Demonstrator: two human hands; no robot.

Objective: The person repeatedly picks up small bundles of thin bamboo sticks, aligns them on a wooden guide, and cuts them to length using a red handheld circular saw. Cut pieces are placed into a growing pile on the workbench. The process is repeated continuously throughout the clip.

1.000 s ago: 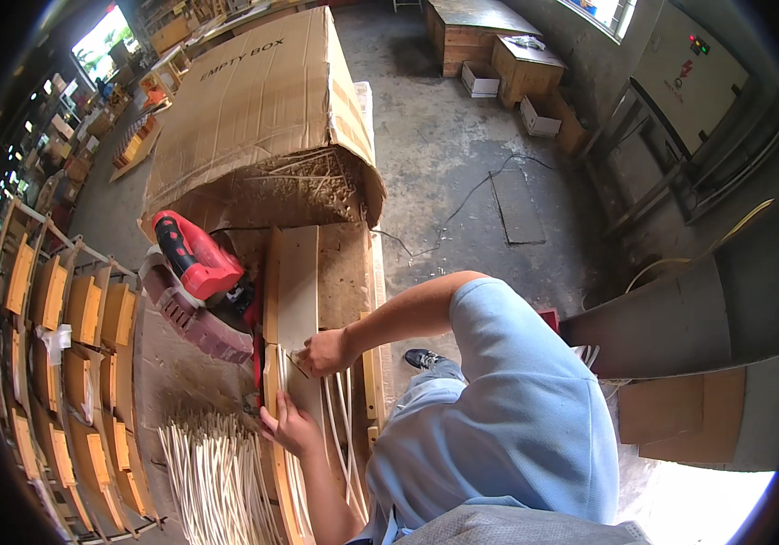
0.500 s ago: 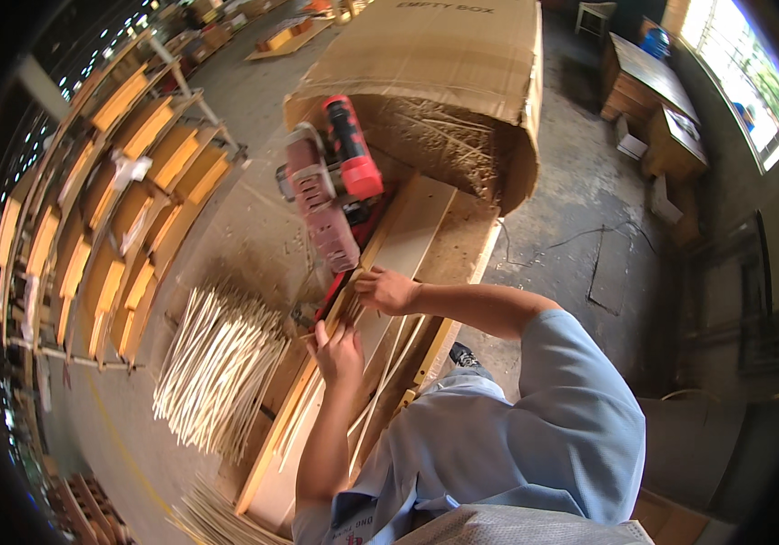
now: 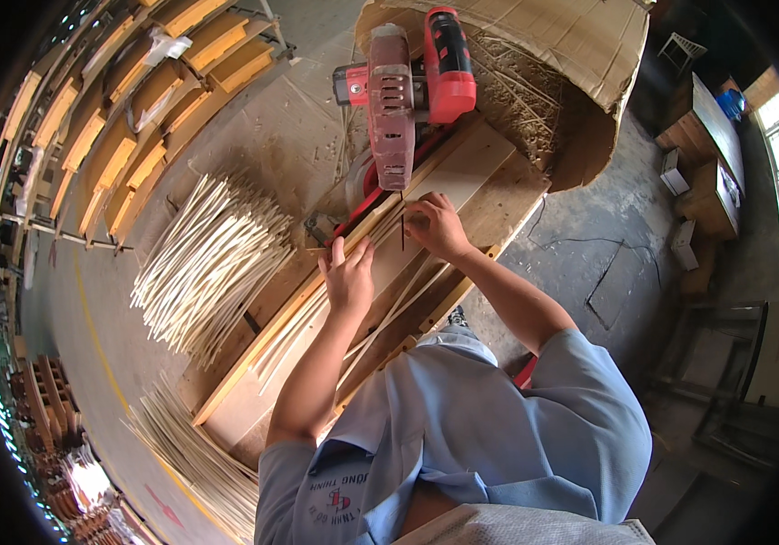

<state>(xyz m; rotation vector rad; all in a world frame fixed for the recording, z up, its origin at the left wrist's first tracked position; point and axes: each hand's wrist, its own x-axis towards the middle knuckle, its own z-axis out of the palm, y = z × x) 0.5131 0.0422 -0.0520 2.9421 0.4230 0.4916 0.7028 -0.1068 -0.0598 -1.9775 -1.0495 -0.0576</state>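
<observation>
My left hand is closed over a bundle of thin sticks, its fingers bent across them at the rail. The sticks run beneath that hand, out behind it and forward to my right hand. My right hand is curled at their far ends, fingertips touching or nearly so; I cannot tell whether it pinches any. Just by those fingertips is a thin dark line above the surface; I can't make out whether it is blade or slot. The saw stands directly ahead of both hands.

To do this well, I judge that my right fingers should tap the ends level while my left hand presses every stick flat along the rail, so none rides up or twists. They look springy, so an even squeeze should matter more than a hard one. My right fingers are very near the saw; they should draw clear before it moves, and my left hand deserves a spot farther back. The loose sticks behind my right hand could snag. The pile lies left of my left hand, the box beyond my right.
</observation>
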